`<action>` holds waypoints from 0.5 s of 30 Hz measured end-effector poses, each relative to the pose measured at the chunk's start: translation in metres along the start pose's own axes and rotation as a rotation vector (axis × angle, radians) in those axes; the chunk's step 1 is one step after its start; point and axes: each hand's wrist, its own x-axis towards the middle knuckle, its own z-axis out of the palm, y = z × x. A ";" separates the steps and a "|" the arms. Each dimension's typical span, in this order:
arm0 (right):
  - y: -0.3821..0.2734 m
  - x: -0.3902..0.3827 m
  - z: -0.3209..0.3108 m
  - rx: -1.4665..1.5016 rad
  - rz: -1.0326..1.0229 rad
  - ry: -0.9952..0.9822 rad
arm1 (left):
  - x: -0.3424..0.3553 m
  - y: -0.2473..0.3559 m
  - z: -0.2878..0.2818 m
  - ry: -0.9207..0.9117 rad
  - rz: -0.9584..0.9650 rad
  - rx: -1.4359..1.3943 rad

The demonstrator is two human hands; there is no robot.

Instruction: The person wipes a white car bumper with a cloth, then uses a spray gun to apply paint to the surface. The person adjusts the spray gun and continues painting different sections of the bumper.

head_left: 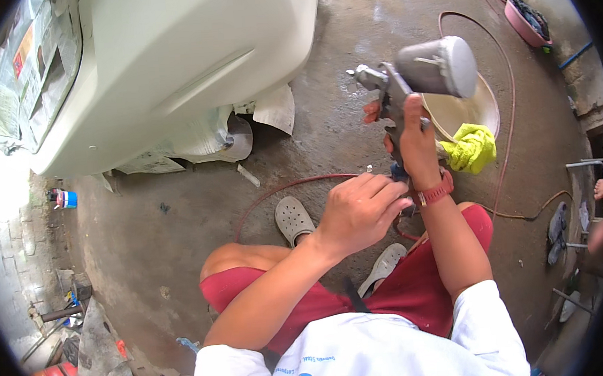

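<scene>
My right hand [417,141] is wrapped round the handle of a metal spray gun [395,104], its nozzle pointing left toward a pale car body [187,56]. On top of the gun sits a grey paint cup [440,66], tilted over to the right. Close to the bottom of the handle, by a dark blue hose fitting [398,172], my left hand [362,208] has its fingers pinched together. What those fingers grip, if anything, is hidden. A red hose [294,183] curves over the floor and passes behind my left hand.
Masking paper [35,74] covers part of the car, and more hangs under its lower edge. Beyond my right hand stand a pale bucket [481,109] and a bright yellow-green cloth [472,149]. A pink basin [524,22] is far right; a blue-labelled can [66,199] is left.
</scene>
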 end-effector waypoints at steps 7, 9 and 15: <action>0.016 -0.006 -0.029 0.144 0.106 0.067 | -0.038 -0.028 0.006 -0.890 -0.223 0.471; 0.016 -0.009 -0.032 0.146 0.132 0.044 | -0.041 -0.024 0.011 -1.243 -0.318 0.532; -0.004 -0.023 -0.032 0.232 0.074 -0.029 | -0.019 -0.019 0.042 -0.356 -0.731 -0.493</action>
